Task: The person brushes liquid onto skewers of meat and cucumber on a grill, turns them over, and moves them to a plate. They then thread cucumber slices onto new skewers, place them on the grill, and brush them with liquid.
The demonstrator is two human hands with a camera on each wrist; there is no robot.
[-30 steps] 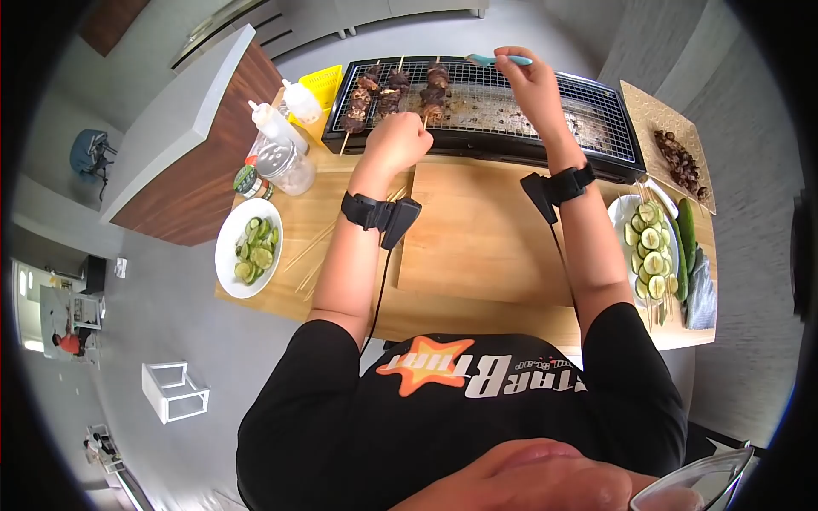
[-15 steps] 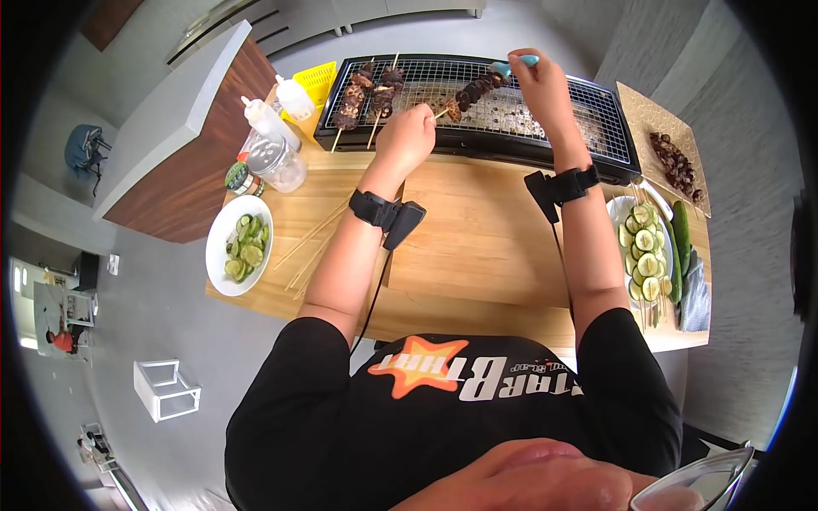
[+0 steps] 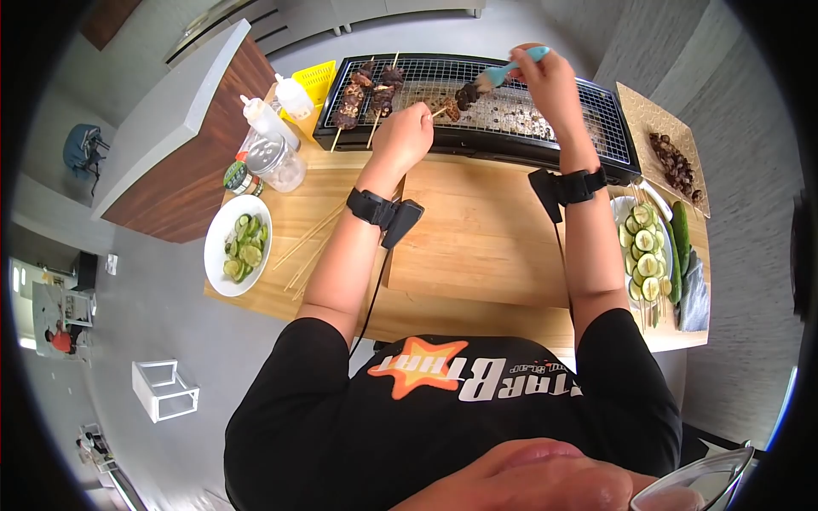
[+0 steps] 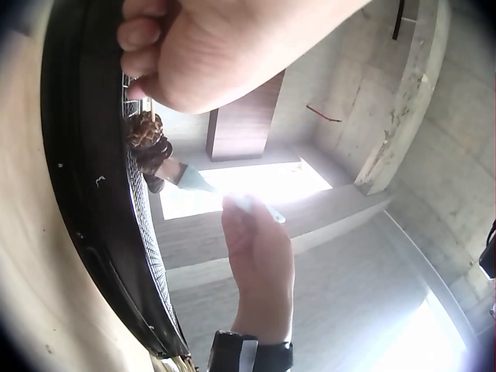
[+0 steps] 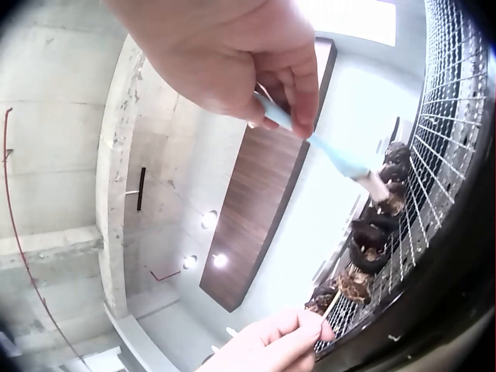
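Two meat skewers lie on the barbecue grill; rightward, the left hand grasps a third skewer by its stick, over the mesh, while the right hand pinches a light-blue basting brush, bristles against that meat.

Smooth grey floor around pale-topped, brown-wood-panelled counter and white box-shaped frame; streaked grey wall at right; on my remote right-wrist feed, round white ceiling lamps glow.
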